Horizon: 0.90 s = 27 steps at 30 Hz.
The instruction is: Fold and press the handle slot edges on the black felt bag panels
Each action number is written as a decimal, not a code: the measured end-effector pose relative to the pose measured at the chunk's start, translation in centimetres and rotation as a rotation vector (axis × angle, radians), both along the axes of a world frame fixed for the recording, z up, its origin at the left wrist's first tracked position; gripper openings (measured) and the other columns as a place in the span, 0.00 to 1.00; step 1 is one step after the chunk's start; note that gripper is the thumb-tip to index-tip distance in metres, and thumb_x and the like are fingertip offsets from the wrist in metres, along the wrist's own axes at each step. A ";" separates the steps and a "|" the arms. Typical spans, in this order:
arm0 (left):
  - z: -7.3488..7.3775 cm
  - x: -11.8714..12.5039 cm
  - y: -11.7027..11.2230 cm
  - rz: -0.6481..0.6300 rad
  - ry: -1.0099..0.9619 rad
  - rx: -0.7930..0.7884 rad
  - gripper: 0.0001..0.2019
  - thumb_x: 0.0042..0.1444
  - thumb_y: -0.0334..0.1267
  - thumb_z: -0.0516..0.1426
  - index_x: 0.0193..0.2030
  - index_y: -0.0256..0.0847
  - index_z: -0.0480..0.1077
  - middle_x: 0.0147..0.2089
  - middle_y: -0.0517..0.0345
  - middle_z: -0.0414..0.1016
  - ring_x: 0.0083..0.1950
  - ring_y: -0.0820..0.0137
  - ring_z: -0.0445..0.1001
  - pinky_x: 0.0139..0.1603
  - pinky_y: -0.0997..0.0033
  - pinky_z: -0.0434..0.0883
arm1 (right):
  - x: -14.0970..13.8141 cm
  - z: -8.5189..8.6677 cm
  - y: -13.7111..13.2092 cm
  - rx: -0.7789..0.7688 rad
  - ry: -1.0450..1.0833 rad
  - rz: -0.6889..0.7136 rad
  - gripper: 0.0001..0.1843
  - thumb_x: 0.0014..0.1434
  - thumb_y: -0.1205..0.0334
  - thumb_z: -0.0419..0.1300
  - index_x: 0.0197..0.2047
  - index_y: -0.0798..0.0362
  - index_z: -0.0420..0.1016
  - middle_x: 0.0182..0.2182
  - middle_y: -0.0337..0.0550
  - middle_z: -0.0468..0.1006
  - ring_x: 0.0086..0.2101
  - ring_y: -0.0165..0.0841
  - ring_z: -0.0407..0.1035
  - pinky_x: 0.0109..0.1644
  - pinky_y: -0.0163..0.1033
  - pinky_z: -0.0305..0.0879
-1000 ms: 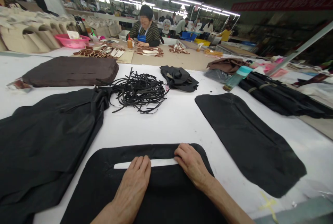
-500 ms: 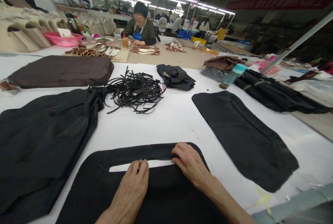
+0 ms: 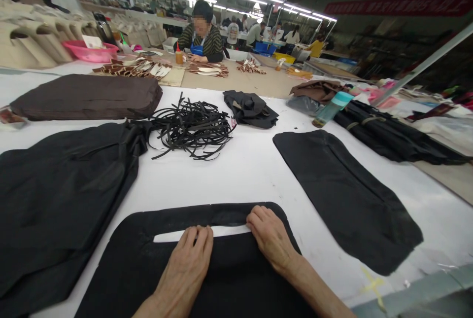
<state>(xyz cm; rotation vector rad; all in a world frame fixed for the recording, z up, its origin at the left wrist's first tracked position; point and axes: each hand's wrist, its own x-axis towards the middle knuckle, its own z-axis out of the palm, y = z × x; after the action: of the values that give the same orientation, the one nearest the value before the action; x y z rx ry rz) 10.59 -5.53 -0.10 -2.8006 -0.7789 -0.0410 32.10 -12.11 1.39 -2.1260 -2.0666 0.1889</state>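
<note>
Flat on the white table in front of me lies a black fabric panel with rounded corners and a long narrow slot near its far edge. White tabletop shows through the slot. My left hand has its fingers together and bent over the slot's near edge, gripping the material there. At the slot's right end, the curled fingers of my right hand press and pinch the panel. Both thumbs are mostly hidden. Off to the right lies a second black panel with a long seam or fold line.
Left are a large black fabric pile and a brown stack. Beyond the panel sit tangled black strips and a folded black bundle. A bottle stands at right. Across the table, a person leans over brown pieces.
My right hand has shifted slightly right along the slot's end. My left hand stays at the near edge, nearly unmoved. The view has tilted a little.
</note>
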 end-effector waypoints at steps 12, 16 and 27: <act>0.0 0.0 0.2 -0.037 0.011 0.000 0.24 0.48 0.20 0.52 0.54 0.27 0.64 0.43 0.47 0.69 0.43 0.60 0.67 0.47 0.63 0.69 | -0.9 0.7 2.0 -0.192 -0.159 -0.150 0.10 0.61 0.71 0.48 0.34 0.53 0.68 0.34 0.46 0.72 0.36 0.39 0.65 0.40 0.44 0.54; 0.2 0.4 0.3 -0.039 0.009 -0.014 0.25 0.48 0.22 0.53 0.56 0.31 0.63 0.41 0.50 0.69 0.41 0.60 0.67 0.44 0.62 0.70 | -1.0 1.3 2.6 -0.235 -0.143 -0.175 0.10 0.61 0.70 0.48 0.33 0.54 0.70 0.34 0.46 0.74 0.36 0.39 0.67 0.40 0.42 0.55; 0.6 2.6 -0.4 0.037 -0.016 -0.031 0.22 0.52 0.27 0.53 0.55 0.40 0.65 0.45 0.48 0.70 0.44 0.57 0.67 0.46 0.55 0.68 | -0.6 2.4 3.2 -0.294 -0.096 -0.184 0.11 0.61 0.69 0.49 0.34 0.55 0.72 0.34 0.46 0.76 0.37 0.38 0.70 0.39 0.39 0.58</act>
<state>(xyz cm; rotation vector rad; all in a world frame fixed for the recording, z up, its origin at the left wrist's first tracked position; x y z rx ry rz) 13.17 -5.91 0.48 -2.8172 -0.8411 -0.0453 31.45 -8.95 3.76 -2.5287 -1.9821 0.3946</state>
